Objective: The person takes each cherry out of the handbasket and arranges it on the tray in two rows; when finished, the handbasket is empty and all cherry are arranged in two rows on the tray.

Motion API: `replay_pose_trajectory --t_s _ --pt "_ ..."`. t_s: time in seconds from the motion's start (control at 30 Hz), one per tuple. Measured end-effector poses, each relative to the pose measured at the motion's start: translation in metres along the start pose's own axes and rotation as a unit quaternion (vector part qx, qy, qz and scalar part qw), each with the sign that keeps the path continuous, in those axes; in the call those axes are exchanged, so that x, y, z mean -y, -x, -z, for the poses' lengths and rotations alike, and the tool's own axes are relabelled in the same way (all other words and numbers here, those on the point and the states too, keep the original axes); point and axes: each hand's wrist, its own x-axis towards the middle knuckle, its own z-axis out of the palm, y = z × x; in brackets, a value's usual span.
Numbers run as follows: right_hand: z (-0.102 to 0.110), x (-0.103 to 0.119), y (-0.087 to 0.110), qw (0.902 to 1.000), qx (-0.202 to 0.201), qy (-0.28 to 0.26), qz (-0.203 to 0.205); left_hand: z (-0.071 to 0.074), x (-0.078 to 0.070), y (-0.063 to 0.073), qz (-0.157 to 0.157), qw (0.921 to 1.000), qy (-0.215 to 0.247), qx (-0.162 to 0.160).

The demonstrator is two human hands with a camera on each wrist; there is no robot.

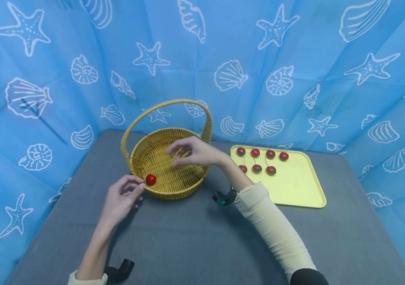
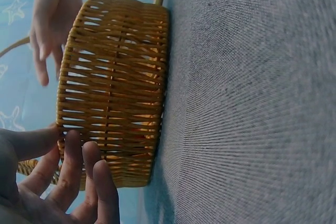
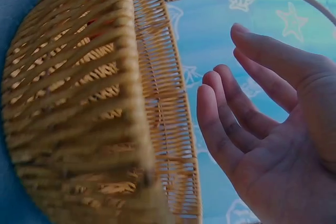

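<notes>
A yellow woven basket [image 1: 174, 194] with a tall arched handle stands on the grey table. My left hand [image 1: 120, 198] pinches its near left rim between thumb and fingers, as the left wrist view also shows. Just inside that rim lies one red cherry [image 1: 150, 179]. My right hand [image 1: 197, 152] hovers over the basket's right side, fingers loosely bent and holding nothing. In the right wrist view, the fingers [image 3: 220, 129] are apart from the woven wall.
Right of the basket, a pale yellow tray [image 1: 295, 186] bears several dark red cherries [image 1: 256, 168] with stems, grouped at its left. My right forearm passes over the tray's left edge. A blue shell-patterned curtain [image 1: 195, 59] surrounds the table [image 1: 188, 245].
</notes>
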Motion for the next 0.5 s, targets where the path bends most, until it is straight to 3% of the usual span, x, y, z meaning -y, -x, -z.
replay_pose_trajectory --t_s 0.3,0.5 --pt "-0.009 -0.004 -0.032 0.9988 0.045 0.015 -0.011 0.0 0.001 0.0 -0.004 1.0 -0.005 0.004" --pt "-0.012 -0.003 -0.051 0.9955 0.079 0.003 -0.051 0.001 0.001 -0.001 -0.006 1.0 -0.004 0.004"
